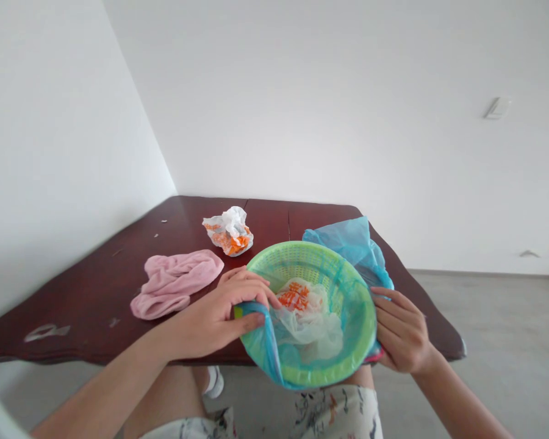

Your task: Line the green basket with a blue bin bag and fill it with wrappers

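Note:
A green plastic basket [295, 249] is tilted toward me at the table's front edge, above my lap. Blue thin plastic bag [271, 349] film lines part of its inside and folds over the left rim. My left hand [238, 308] pinches this film at the left rim, thumb outside and fingers over the edge. At the right rim my right hand [402, 332] is closed round the rim and some blue film; its thumb is hidden. Inside lies a crumpled white plastic bag [320, 332] with orange print. More blue film [348, 239] spreads behind the basket on the right.
The dark red wooden table [100, 292] stands against white walls. A pink cloth [176, 280] lies left of the basket, with another crumpled white-and-orange plastic bag [231, 230] behind it. A clear plastic scrap [47, 331] rests near the front left edge.

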Tool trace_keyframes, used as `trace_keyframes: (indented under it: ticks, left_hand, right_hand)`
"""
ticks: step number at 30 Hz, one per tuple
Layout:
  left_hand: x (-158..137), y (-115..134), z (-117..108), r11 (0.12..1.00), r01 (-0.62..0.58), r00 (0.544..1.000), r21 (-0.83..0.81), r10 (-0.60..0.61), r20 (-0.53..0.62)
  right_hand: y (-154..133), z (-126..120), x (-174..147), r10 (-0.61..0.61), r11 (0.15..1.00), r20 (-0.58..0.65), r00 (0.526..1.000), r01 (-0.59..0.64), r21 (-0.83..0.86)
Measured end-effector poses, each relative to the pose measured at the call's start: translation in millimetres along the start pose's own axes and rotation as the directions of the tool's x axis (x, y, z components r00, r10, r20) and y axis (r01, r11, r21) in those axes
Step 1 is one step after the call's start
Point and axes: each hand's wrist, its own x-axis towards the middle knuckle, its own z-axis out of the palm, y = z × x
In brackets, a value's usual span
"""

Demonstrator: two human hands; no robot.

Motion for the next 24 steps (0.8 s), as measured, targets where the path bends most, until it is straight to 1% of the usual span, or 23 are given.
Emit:
trace_keyframes:
  ticks: [3, 5, 7, 8, 9, 11, 12, 13, 14, 16, 18, 21, 24]
  left_hand:
    - [0.7, -0.3, 13.9, 1.0, -0.002, 0.998, -0.007, 0.001, -0.058]
    - [0.9, -1.3, 20.9, 1.0, -0.023, 0.991, 0.013, 0.024, -0.13]
    - [-0.2, -1.6, 25.5, 0.996, -0.058, 0.979, 0.065, 0.07, -0.192]
    - [-1.3, -0.7, 26.9, 0.991, -0.091, 0.973, 0.097, 0.11, -0.205]
    - [-2.6, 1.0, 28.1, 0.981, -0.142, 0.965, 0.13, 0.166, -0.201]
    - [-5.2, 7.8, 31.1, 0.947, -0.263, 0.943, 0.186, 0.293, -0.158]
    - [-6.0, 12.5, 33.7, 0.929, -0.309, 0.93, 0.202, 0.339, -0.138]
    - [-6.1, 18.0, 37.4, 0.921, -0.326, 0.923, 0.212, 0.358, -0.138]
    - [-5.5, 23.6, 42.3, 0.927, -0.308, 0.924, 0.215, 0.345, -0.163]
    - [-1.9, 34.0, 54.4, 0.958, -0.199, 0.933, 0.205, 0.249, -0.258]
    - [3.9, 40.6, 66.6, 0.978, -0.091, 0.927, 0.186, 0.152, -0.343]
    - [12.3, 41.3, 77.4, 0.981, -0.027, 0.918, 0.19, 0.099, -0.383]
    - [15.5, 35.8, 77.4, 0.981, 0.002, 0.915, 0.194, 0.076, -0.397]
  right_hand:
    - [-2.0, 4.2, -5.7, 0.013, 0.999, -0.065, 0.998, -0.01, 0.04]
    - [-4.4, 6.5, -4.7, 0.014, 0.999, -0.091, 0.996, -0.01, 0.047]
    - [-7.4, 8.0, -2.0, 0.017, 0.999, -0.111, 0.994, -0.013, 0.037]
    - [-9.2, 8.3, -0.6, 0.021, 0.999, -0.116, 0.993, -0.017, 0.033]
    - [-11.1, 8.2, 0.6, 0.026, 0.999, -0.117, 0.993, -0.023, 0.034]
    - [-14.9, 7.5, 2.8, 0.034, 0.998, -0.117, 0.993, -0.028, 0.049]
    - [-16.5, 7.0, 3.8, 0.035, 0.998, -0.111, 0.993, -0.028, 0.06]
    - [-17.7, 6.5, 4.8, 0.034, 0.997, -0.107, 0.994, -0.027, 0.071]
    - [-18.4, 6.1, 5.7, 0.032, 0.996, -0.103, 0.994, -0.024, 0.08]
    - [-18.8, 6.1, 6.8, 0.03, 0.996, -0.094, 0.995, -0.022, 0.088]
    - [-18.5, 6.9, 6.2, 0.039, 0.996, -0.094, 0.995, -0.031, 0.088]
    - [-19.3, 7.2, 0.5, 0.103, 0.989, -0.066, 0.992, -0.096, 0.109]
    - [-21.5, 3.9, -9.1, 0.219, 0.965, -0.068, 0.973, -0.206, 0.162]
